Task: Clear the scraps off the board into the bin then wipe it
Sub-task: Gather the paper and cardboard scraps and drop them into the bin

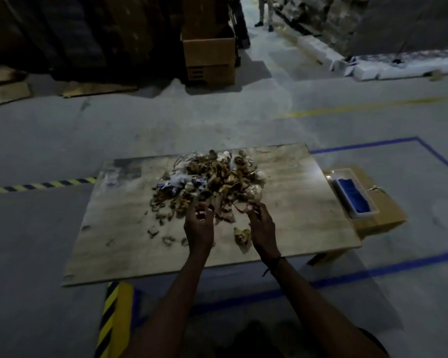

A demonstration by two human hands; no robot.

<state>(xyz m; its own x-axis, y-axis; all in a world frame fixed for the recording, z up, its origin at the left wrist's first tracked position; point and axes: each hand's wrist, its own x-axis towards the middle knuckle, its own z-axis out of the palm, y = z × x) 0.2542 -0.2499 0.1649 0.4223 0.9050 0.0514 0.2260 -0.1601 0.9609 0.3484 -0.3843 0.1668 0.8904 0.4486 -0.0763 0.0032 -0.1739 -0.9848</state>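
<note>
A pale wooden board lies flat in front of me. A heap of brown, white and blue scraps covers its middle, with a few loose bits nearer me. My left hand and my right hand reach over the near half of the board, fingers curled at the near edge of the heap. Whether either hand grips any scraps is unclear. To the right of the board a clear tray holds a blue cloth.
The tray rests on a cardboard box beside the board. Blue tape lines and yellow-black hazard stripes mark the concrete floor. Stacked cardboard boxes stand far ahead. A person's legs show at the far end of the aisle.
</note>
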